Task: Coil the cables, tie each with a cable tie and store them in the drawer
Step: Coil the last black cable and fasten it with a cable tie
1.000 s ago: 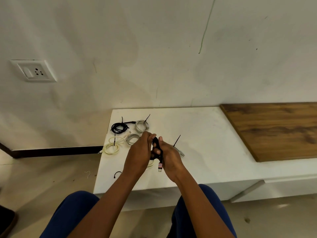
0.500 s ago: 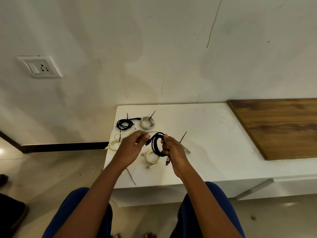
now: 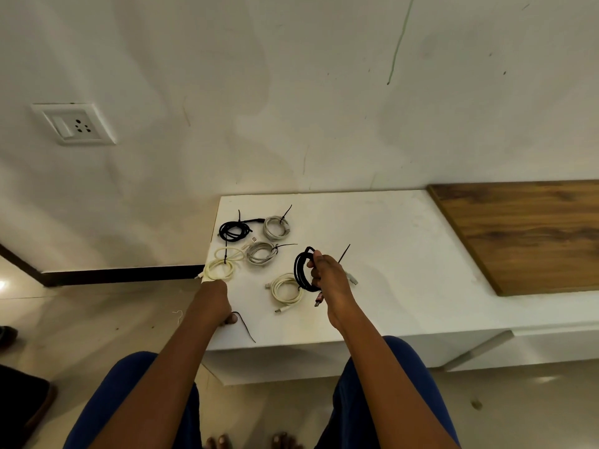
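Note:
My right hand [image 3: 327,277] holds a coiled black cable [image 3: 301,270] upright above the white counter [image 3: 405,254]; its red plug hangs below the hand. My left hand [image 3: 215,303] rests near the counter's front left, fingers pinching the end of a loose black cable tie [image 3: 246,328]. On the counter lie tied coils: a black one [image 3: 233,230], two grey ones [image 3: 275,226] [image 3: 261,252], and a cream one [image 3: 220,265]. A white coil [image 3: 287,290] lies untied beside my right hand. A further tie [image 3: 343,253] sticks up behind my right hand.
A wooden panel [image 3: 525,234] covers the counter's right part. A drawer handle [image 3: 479,350] shows below the counter's front edge. A wall socket [image 3: 73,124] sits at the left. My knees and bare feet are at the bottom.
My left hand has let go of the black coil and dropped to the loose cable tie at the counter's front left. The right hand keeps the coil.

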